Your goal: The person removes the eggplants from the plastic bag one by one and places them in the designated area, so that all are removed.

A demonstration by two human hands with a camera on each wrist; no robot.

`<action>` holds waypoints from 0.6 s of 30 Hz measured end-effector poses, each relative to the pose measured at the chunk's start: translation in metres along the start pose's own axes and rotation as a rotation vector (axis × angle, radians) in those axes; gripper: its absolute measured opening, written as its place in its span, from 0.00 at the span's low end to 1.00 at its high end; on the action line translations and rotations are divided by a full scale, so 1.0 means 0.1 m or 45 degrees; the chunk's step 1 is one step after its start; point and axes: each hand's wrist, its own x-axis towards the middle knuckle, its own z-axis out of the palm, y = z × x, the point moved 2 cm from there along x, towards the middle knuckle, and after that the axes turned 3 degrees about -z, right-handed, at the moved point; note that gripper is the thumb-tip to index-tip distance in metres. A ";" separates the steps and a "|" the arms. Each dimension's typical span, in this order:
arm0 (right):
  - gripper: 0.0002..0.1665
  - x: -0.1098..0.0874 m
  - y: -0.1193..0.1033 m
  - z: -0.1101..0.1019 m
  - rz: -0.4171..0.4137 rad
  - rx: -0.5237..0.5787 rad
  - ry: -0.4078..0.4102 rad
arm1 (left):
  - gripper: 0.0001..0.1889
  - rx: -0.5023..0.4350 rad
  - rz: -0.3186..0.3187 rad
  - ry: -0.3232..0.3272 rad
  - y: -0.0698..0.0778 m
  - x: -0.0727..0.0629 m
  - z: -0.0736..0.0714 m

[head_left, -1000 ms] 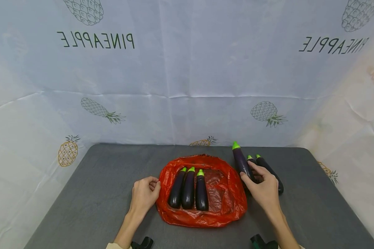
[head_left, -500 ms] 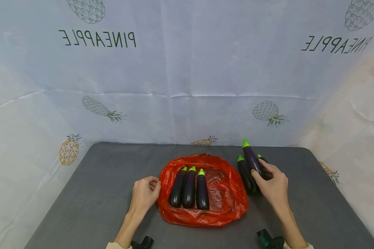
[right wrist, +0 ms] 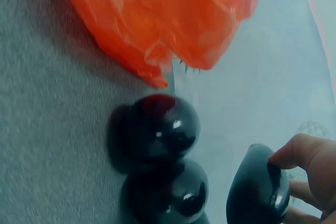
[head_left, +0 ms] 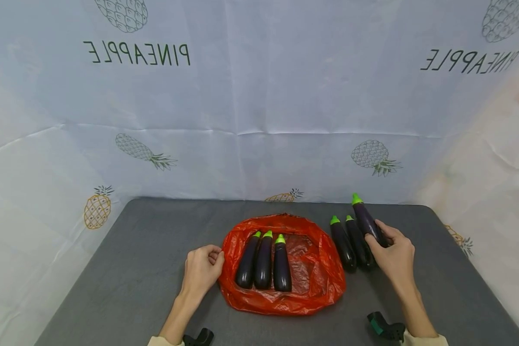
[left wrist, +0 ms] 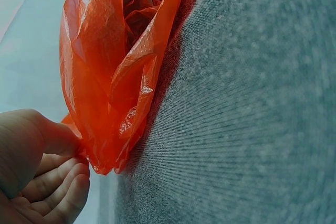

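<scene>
With its thumb and fingers, my left hand (head_left: 201,270) pinches the left edge of a red plastic bag (head_left: 281,309); the left wrist view shows the pinched corner of the bag (left wrist: 105,156). Three dark purple eggplants with green caps, one of them the rightmost eggplant (head_left: 282,266), lie side by side inside the opened bag. My right hand (head_left: 395,254) grips another eggplant (head_left: 365,218) around its lower part, tilted and held above the table in the right wrist view. Two more, a left eggplant (head_left: 342,245) and a right eggplant (head_left: 359,244), lie between the bag and that hand.
A grey table (head_left: 155,240) carries everything. Behind it hangs a pale cloth (head_left: 259,96) printed with pineapples and mirrored lettering. Black wrist devices, such as the right wrist device (head_left: 385,327), are strapped near both sleeves.
My right hand has moved to the right with its eggplant, from beside the bag to beyond the two loose ones, which are now uncovered. The left hand keeps its place at the bag.
</scene>
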 end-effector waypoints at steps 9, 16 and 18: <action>0.29 0.09 0.14 -0.12 0.018 -0.041 0.025 | 0.04 -0.005 -0.002 -0.003 0.00 0.00 0.00; 0.29 0.14 0.28 -0.22 0.095 -0.083 -0.006 | 0.04 -0.010 -0.001 -0.007 -0.01 0.01 0.01; 0.29 0.15 0.33 -0.24 0.107 -0.106 -0.018 | 0.04 -0.012 -0.005 -0.010 -0.01 0.00 0.01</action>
